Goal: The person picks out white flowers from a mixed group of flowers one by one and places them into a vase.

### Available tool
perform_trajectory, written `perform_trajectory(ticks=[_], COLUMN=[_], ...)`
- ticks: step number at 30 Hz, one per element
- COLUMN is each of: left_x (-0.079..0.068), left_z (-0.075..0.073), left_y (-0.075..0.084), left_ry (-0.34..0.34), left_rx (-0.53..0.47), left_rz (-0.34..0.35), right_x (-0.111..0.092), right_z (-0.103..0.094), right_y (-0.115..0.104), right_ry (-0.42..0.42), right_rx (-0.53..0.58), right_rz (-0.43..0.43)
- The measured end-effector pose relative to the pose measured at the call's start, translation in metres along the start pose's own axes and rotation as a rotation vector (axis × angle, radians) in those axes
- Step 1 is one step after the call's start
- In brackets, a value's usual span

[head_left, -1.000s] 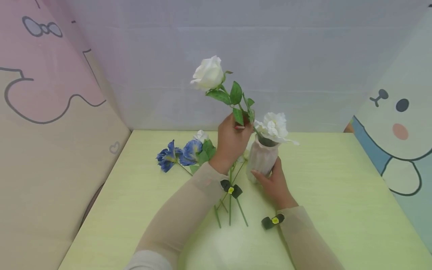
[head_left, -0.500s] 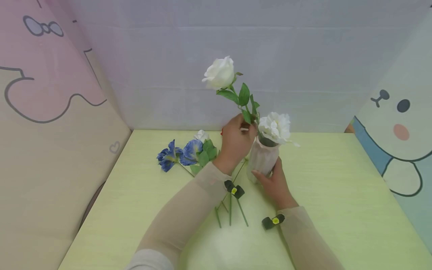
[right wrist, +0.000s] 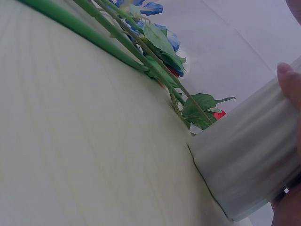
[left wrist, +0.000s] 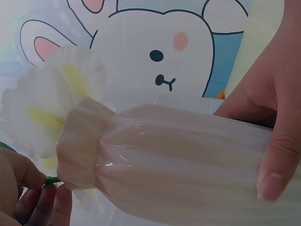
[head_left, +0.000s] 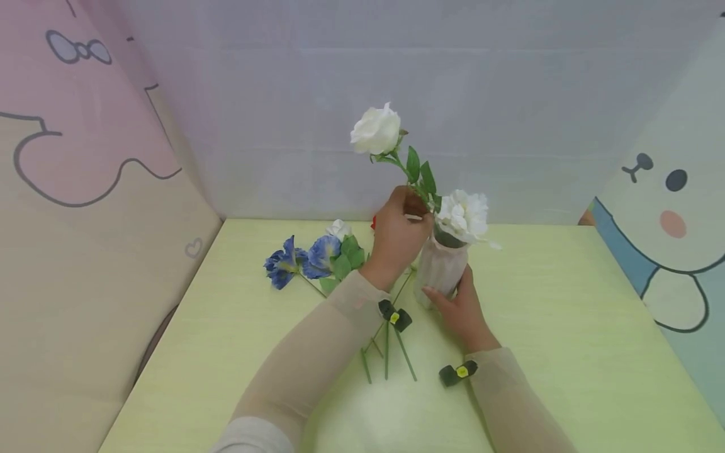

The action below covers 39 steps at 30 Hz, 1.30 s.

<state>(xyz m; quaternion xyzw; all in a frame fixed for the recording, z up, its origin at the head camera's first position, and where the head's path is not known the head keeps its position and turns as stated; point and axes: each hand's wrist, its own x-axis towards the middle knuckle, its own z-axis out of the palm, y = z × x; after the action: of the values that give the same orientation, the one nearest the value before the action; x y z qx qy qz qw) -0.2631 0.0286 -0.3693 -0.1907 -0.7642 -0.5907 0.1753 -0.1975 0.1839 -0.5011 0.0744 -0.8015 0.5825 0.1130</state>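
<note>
I'm looking into a small staged booth, not a lived-in room: a pale green table [head_left: 566, 327] boxed in by a plain back panel [head_left: 510, 113] and side panels [head_left: 668, 207] printed with pastel cartoon animals.

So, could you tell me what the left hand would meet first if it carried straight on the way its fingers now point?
Probably the mouth of the ribbed vase. The left hand pinches the white rose stem right beside the rim, fingers pointing toward it and the white bloom already in it. Depth is uncertain.
</note>
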Motion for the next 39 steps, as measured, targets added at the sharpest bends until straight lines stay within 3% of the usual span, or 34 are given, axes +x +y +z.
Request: perform_trajectory(ticks=[8, 15, 25, 29, 33, 39], left_x=[0.001, 0.008, 0.024, 0.027, 0.029, 0.025], left_z=[-0.003, -0.005, -0.013, -0.013, -0.01, -0.003], left_y=[0.004, 0.005, 0.015, 0.014, 0.014, 0.011], left_ry=[-0.008, -0.002, -0.065, -0.124, -0.163, -0.189], left_rx=[-0.009, 0.019, 0.116, 0.135, 0.119, 0.139], left_rz=[-0.023, 0.024, 0.029, 0.011, -0.013, -0.034], right_x=[0.0, -0.001, -0.001, -0.001, 0.0, 0.006], right_z=[0.0, 0.0, -0.001, -0.001, 0.0, 0.003], right_y=[0.003, -0.002, -0.005, -0.006, -0.002, 0.032], right_ry=[0.013, 0.011, 0.01, 0.006, 0.011, 0.024], right_rx=[-0.004, 0.001, -0.004, -0.002, -0.005, -0.004], right_rz=[-0.015, -0.038, -0.032, -0.016, -0.013, -0.024])
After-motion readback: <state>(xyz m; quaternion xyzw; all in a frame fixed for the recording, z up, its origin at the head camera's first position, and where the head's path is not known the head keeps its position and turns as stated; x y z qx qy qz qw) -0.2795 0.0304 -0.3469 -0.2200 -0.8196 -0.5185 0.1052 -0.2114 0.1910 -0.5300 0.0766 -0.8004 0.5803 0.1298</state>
